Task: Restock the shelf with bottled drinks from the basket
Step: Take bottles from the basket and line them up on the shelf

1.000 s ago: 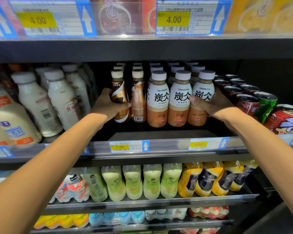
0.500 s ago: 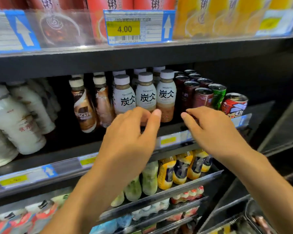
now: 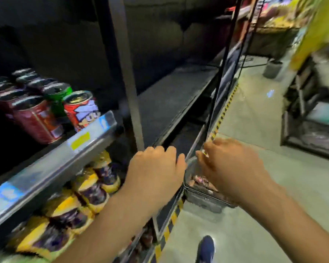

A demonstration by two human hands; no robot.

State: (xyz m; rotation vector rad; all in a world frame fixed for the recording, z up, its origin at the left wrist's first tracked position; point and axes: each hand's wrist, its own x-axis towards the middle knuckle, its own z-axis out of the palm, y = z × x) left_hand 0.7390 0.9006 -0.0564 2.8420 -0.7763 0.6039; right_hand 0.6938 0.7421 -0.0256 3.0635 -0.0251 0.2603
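The shelf [image 3: 46, 171] runs along the left, red cans [image 3: 36, 118] behind its rail and yellow bottles [image 3: 87, 186] one tier below. On the floor [image 3: 254, 130] just beside it sits the basket [image 3: 203, 200], its contents blurred. Above it hover the left hand [image 3: 156, 173] and right hand [image 3: 230, 168], close together, fingers loosely bent, both empty.

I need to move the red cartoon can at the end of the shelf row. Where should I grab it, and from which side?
Probably the upper body of the red cartoon can, coming from its right. The price rail hides its base, and the green can and dark red can crowd its left; its right side stands free.
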